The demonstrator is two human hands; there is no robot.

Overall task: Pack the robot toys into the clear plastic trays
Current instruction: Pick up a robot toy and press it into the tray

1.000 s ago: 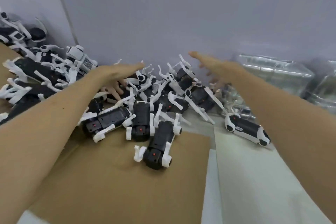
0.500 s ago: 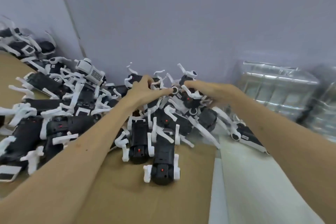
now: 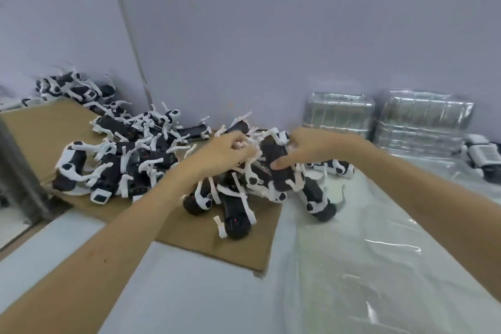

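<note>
Close together, both hands reach into the near end of a heap (image 3: 122,160) of black and white robot toys. The left hand (image 3: 225,152) has its fingers curled round some white legs (image 3: 250,144). I cannot tell which toy they belong to, because the spot is blurred. The right hand (image 3: 311,148) grips one toy (image 3: 273,154), with the thumb pressed on its black body and the fingers behind it. This toy is tilted and lies on top of others, and their legs cross beside it and under it, so it is tangled on both sides.

Below the hands a red-dot toy (image 3: 235,217) lies near the edge of the cardboard (image 3: 189,238). A lone toy (image 3: 317,200) lies just beside it on the clear film (image 3: 366,252) that covers the right part of the tabletop (image 3: 176,293). The heap runs to the left along the wall (image 3: 271,35). The trays (image 3: 339,114) stand in two stacks against the wall, to the right of the right hand and apart from it. A pale toy (image 3: 482,154) lies beside the far stack.
</note>
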